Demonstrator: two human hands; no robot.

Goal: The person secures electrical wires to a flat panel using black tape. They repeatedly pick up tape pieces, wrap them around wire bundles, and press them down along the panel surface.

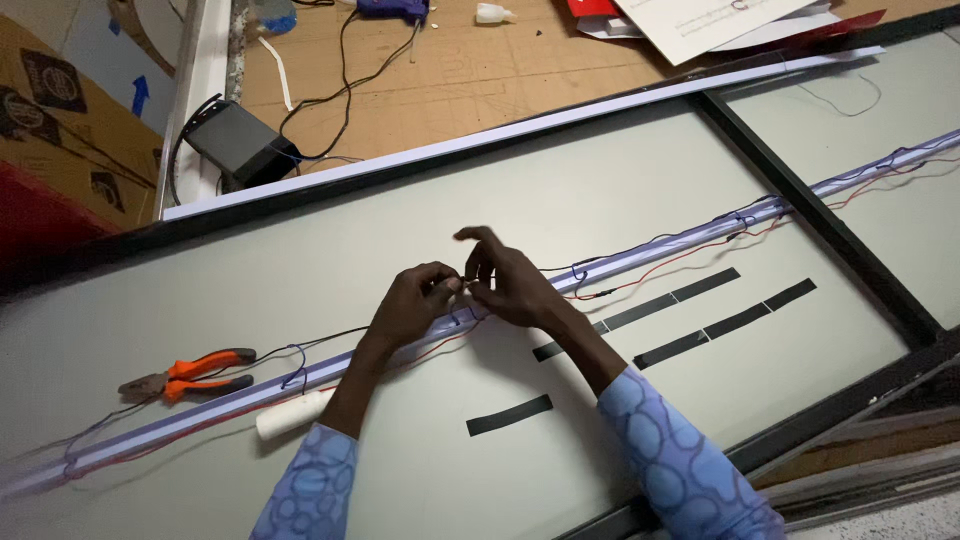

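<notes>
My left hand (415, 300) and my right hand (508, 285) meet fingertip to fingertip over a long pale tube (660, 248) that runs diagonally across the grey panel (300, 290). Both pinch thin wire ends (466, 288) between them. Red and dark wires (690, 255) trail along the tube, tied to it with blue loops. My sleeves are blue with a circle pattern.
Orange-handled pliers (188, 373) lie left of my hands. A white cylinder (292, 414) rests below the tube. Several black tape strips (690, 320) lie on the panel to the right. A dark box (235, 140), cables and papers (720, 22) sit on cardboard behind the panel's frame.
</notes>
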